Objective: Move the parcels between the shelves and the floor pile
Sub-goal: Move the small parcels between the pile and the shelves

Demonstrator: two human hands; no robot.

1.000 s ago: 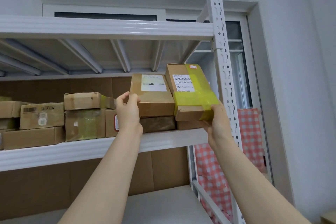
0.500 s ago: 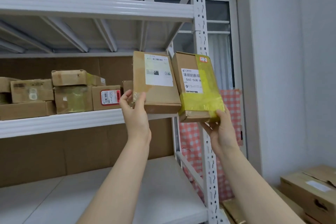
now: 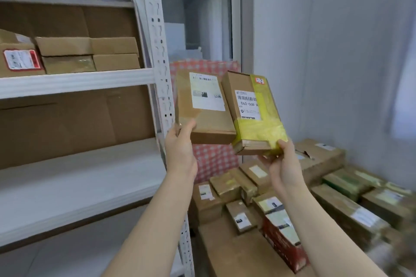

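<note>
Above the floor pile of cardboard parcels, the left hand pinches a plain brown cardboard box by its corner. The right hand grips a yellow-taped cardboard box at its base. Such shallow holds could slip.

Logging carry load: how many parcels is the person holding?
2: a plain brown parcel in the left hand, a yellow-taped parcel in the right hand.

The yellow-taped parcel carries a white shipping label reading "060-06B-A" under a barcode; its finer print is illegible. At the parcel's 1 o'clock corner an orange sticker bears handwriting too small to read. At its 9 o'clock, the plain brown parcel has a white label with a barcode only. At the view's 9 o'clock, a shelf box has a red-bordered label, blurred.
</note>
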